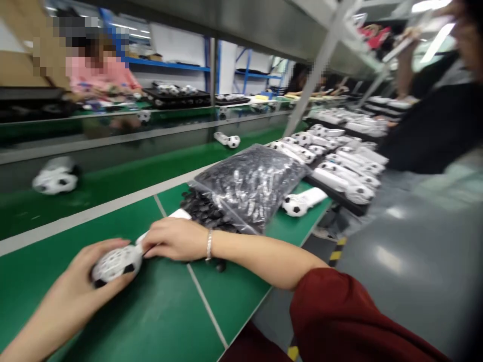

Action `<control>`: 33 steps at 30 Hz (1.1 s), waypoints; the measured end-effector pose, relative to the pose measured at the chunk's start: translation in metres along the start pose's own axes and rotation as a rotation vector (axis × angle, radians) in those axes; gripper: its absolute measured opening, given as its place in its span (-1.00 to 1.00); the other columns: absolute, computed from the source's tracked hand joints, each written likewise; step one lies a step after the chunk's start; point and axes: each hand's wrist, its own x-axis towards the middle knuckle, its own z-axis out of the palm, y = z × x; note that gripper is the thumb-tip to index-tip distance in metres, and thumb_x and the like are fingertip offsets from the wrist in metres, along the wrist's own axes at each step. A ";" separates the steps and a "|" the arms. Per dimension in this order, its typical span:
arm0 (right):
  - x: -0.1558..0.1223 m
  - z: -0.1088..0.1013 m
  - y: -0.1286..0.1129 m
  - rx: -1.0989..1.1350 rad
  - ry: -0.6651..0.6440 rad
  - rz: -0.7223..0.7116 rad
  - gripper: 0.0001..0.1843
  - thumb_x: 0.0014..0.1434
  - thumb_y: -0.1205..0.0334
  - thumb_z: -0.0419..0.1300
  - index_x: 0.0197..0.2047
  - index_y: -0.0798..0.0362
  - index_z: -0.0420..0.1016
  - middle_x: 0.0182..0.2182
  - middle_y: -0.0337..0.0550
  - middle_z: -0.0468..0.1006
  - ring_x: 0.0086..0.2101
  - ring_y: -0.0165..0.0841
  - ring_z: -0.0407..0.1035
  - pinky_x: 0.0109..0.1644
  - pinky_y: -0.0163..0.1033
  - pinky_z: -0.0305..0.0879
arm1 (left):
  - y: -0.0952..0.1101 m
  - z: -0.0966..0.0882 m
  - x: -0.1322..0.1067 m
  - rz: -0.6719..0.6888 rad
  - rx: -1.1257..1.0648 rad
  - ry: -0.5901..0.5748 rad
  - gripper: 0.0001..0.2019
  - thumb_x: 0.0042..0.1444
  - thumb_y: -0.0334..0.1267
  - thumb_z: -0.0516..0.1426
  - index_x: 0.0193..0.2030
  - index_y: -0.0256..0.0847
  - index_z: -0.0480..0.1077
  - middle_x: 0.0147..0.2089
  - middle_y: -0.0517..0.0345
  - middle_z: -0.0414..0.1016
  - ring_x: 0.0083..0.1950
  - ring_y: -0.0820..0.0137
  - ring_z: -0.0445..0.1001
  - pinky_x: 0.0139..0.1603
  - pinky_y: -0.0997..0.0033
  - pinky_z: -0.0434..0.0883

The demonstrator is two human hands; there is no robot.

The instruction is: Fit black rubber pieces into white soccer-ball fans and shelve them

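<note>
Green bench (166, 311): shows pale dividing lines; runs out of view at lower left.
Football-patterned piece (117, 262): sits at lower left, just over the green bench, with ball end in the left hand and neck toward the right; underside hidden.
Left hand (81, 279): grasps the ball end, thumb along the near side, fingers along the far side; partly covers the black patches.
Right hand (175, 239): bends fingers at the neck; cannot tell whether pinching anything, with fingertips tucked from sight and blurred.
White strip (180, 214): pokes out past the knuckles; join to the ball end covered.
Clear bag (249, 186): lies beyond the right forearm, contents blurred by glare.
Small black parts (204, 206): spill from the bag's mouth; 1 or more half hidden under the right wrist.
Second football piece (296, 205): lies just beside the clear bag.
Far belt (158, 171): carries 2 more pieces, the nearer badly smeared.
Co-worker in pink (101, 73): sits across, head pixelated.
Dark-clothed person (426, 120): stands at right, cut off by the edge.
</note>
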 end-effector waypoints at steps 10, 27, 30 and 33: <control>-0.003 0.014 -0.003 0.064 0.107 -0.060 -0.90 0.12 0.25 0.14 -0.35 0.06 0.46 -0.38 -0.18 0.48 -0.30 -0.37 0.25 -0.17 -0.25 0.18 | 0.034 -0.008 -0.013 0.078 -0.121 -0.046 -0.59 -0.14 -0.30 0.13 -0.07 -0.17 0.25 -0.08 0.09 0.33 -0.08 0.25 0.34 -0.08 0.28 0.30; 0.001 0.007 0.005 0.057 0.144 0.002 -0.92 0.10 0.29 0.15 -0.38 0.09 0.45 -0.41 -0.19 0.46 -0.35 -0.41 0.24 -0.17 -0.26 0.16 | 0.016 -0.030 -0.005 0.094 -0.079 -0.212 -0.40 -0.16 -0.34 0.14 0.10 -0.11 0.14 0.02 0.11 0.29 -0.09 0.28 0.35 -0.10 0.35 0.31; 0.001 0.008 0.005 0.060 0.199 -0.001 -0.92 0.11 0.30 0.13 -0.37 0.10 0.43 -0.41 -0.18 0.45 -0.34 -0.41 0.24 -0.17 -0.26 0.17 | 0.012 -0.031 -0.004 0.165 -0.094 -0.255 -0.34 -0.16 -0.38 0.13 0.16 -0.07 0.09 0.12 0.11 0.21 0.03 0.26 0.29 0.02 0.31 0.25; 0.000 0.006 0.004 0.078 0.272 0.032 -0.92 0.13 0.31 0.11 -0.38 0.08 0.41 -0.38 -0.18 0.45 -0.29 -0.39 0.26 -0.12 -0.23 0.18 | 0.006 -0.033 -0.002 0.290 -0.124 -0.286 -0.39 -0.17 -0.40 0.15 0.10 -0.05 0.18 0.12 0.15 0.21 0.11 0.26 0.22 0.14 0.28 0.15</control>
